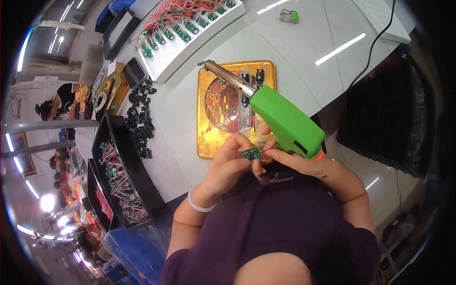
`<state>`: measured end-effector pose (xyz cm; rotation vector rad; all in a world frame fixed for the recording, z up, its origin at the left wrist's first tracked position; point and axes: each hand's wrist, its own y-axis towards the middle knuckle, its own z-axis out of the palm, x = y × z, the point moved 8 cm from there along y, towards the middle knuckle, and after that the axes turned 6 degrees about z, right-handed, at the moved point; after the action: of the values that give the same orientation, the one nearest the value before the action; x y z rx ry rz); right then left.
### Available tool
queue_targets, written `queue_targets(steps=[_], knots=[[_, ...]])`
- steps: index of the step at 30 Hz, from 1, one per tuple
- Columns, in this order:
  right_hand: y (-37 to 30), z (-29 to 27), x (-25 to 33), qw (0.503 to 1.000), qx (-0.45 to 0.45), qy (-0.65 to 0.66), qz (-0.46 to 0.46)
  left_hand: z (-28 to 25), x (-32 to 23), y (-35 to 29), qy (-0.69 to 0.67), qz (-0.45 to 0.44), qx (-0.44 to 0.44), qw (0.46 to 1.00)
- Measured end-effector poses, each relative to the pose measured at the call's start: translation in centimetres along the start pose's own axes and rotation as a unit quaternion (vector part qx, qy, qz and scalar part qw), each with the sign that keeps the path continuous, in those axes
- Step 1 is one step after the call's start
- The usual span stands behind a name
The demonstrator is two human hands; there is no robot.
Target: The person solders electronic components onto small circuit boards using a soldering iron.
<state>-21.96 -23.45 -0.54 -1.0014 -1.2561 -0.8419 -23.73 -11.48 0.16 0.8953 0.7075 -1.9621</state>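
Observation:
My left hand (228, 164) is closed on a small green circuit board (250, 153), pinching it in front of my chest. Thin wires (273, 179) hang below the board. My right hand (304, 164) is closed beside it, with a green gun-shaped tool (287, 121) in its grip and a red wire at its fingertips. The tool's long metal barrel (228, 76) points to the far left, above a gold tray (203, 137). Part of the right hand's fingers is hidden behind the tool's body. Small black parts (260, 76) and a clear strip (244, 118) lie on the tray.
A white foam rack (185, 54) of wired green boards stands at the far left of the table. Nearer, black clips (140, 118) lie heaped beside a black bin (126, 175) of wired boards. A green roll on a wire holder (289, 17) stands far off. Other people sit at left.

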Motion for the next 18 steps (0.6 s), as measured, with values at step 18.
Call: queue_targets(steps=[18], knots=[[-0.1, 1.6, 2.0, 0.978, 0.035, -0.127, -0.16, -3.3, -0.8, 0.4, 0.349, -0.365, 0.213, 0.836]])
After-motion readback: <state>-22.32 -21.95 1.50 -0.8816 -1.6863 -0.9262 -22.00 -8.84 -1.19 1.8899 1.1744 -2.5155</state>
